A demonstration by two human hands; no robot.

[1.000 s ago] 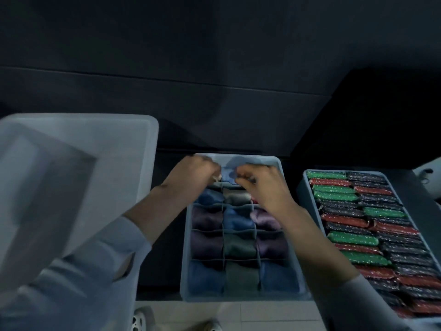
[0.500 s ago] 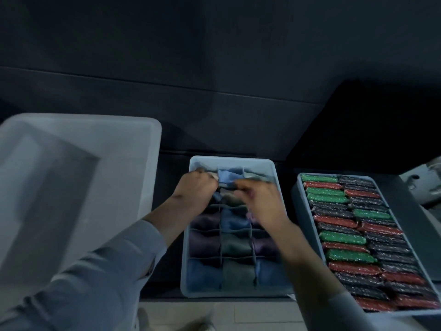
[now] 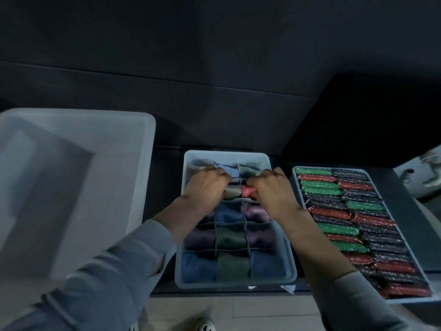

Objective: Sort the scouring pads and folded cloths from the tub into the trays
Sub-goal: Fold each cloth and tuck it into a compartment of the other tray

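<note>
A pale blue divided tray (image 3: 226,153) stands in the middle, its cells filled with folded cloths in blue, purple, green and grey. My left hand (image 3: 205,185) curls its fingers onto a grey cloth (image 3: 233,191) in the second row from the far end. My right hand (image 3: 274,189) grips a pink cloth (image 3: 248,191) in the cell beside it. A light blue cloth (image 3: 229,169) sits in the far middle cell, just beyond my fingers. To the right, a second tray (image 3: 296,180) holds rows of green, red and dark scouring pads (image 3: 334,229). The translucent tub (image 3: 78,120) stands at the left.
The trays sit on a dark counter against a dark wall. A black box-like block (image 3: 370,120) rises behind the pad tray. Pale floor tiles and a shoe (image 3: 205,324) show below the counter edge. Some pale equipment (image 3: 427,173) is at the far right.
Both hands left the light blue cloth in the far row and came one row closer to me, onto the grey and pink cloths. The view shifted slightly.
</note>
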